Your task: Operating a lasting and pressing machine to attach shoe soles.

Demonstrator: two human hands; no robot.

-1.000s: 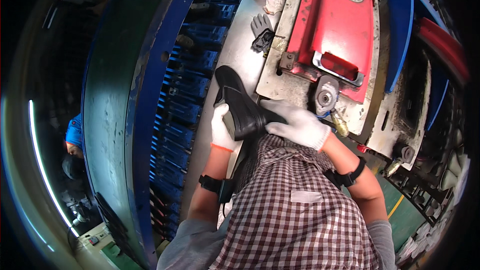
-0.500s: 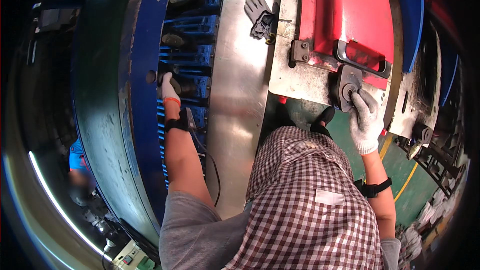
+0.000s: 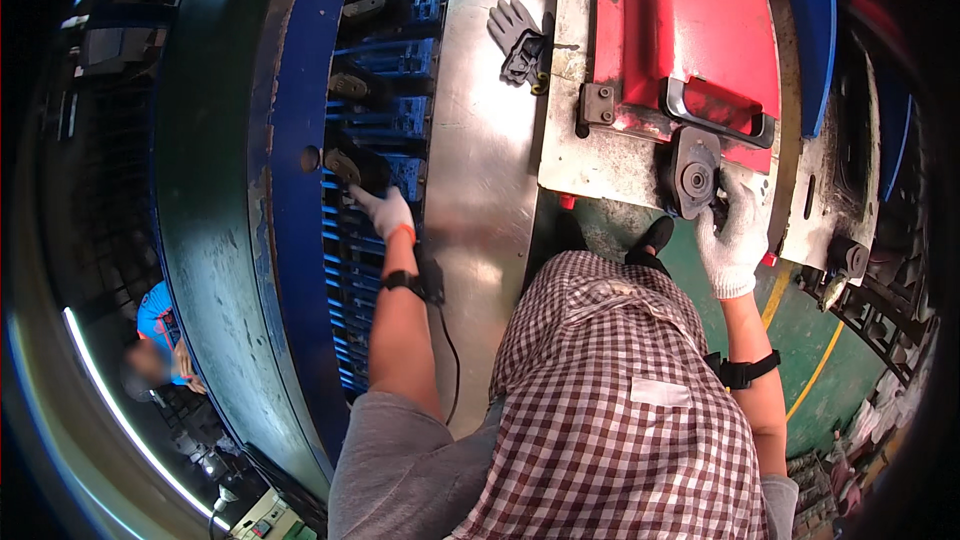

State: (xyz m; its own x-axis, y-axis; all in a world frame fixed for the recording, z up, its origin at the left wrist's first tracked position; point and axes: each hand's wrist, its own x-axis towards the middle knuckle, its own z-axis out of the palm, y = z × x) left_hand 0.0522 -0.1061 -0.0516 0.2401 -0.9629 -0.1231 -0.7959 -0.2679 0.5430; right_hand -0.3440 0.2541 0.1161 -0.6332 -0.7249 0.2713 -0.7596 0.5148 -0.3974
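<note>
My left hand, in a white glove with an orange cuff edge, has its fingers stretched toward the end of a dark, shoe-shaped piece with an olive-brown face. The fingertips are at or very near that piece; contact is hard to make out. It lies among the blue slatted holders on my left. On the right, my white-gloved right hand is closed at the lower right edge of a dark plate with a round ringed hub. That plate sits at the near end of a red machine cover; some fingertips are hidden behind it.
Between the holders and the machine runs a shiny metal tabletop, with a grey-black glove at its far part. A blue panel edge borders the holders. Another person is at far left. A black bar handle fronts the cover.
My left hand has drawn back toward me and to the right, off the dark piece's side to its near end. My right fingers have shifted from the hub to the plate's edge.
</note>
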